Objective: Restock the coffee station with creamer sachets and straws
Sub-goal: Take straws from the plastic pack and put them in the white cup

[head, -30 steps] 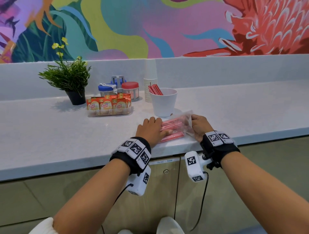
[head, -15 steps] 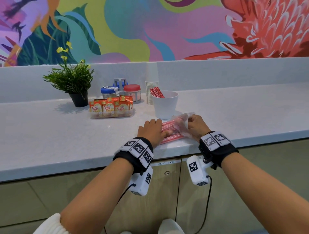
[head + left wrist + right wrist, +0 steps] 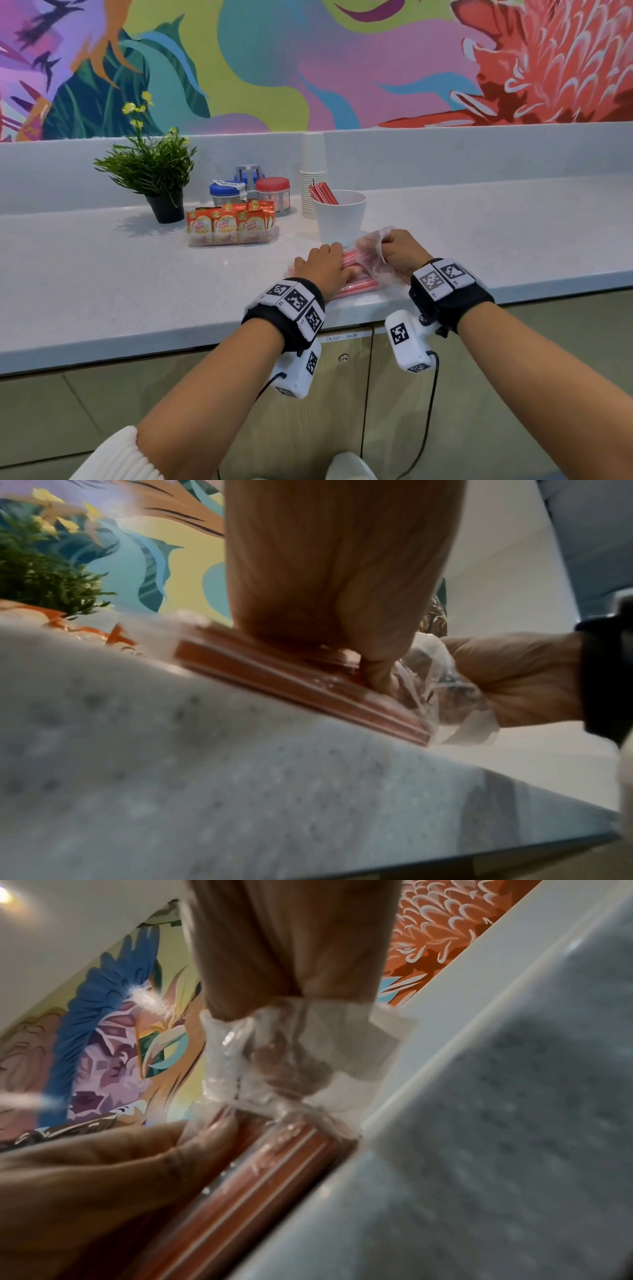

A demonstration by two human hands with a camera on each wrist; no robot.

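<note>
Pale counter (image 3: 102, 274), one straw bag (image 3: 359, 286) — two hands gripping

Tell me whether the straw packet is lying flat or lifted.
Flat: the straw packet lies on the counter, left hand pressing it.

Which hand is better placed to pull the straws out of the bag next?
Probably the left hand: it already rests on the red straws in the clear plastic bag, while the right hand is busy pinching the bag's open end.
</note>
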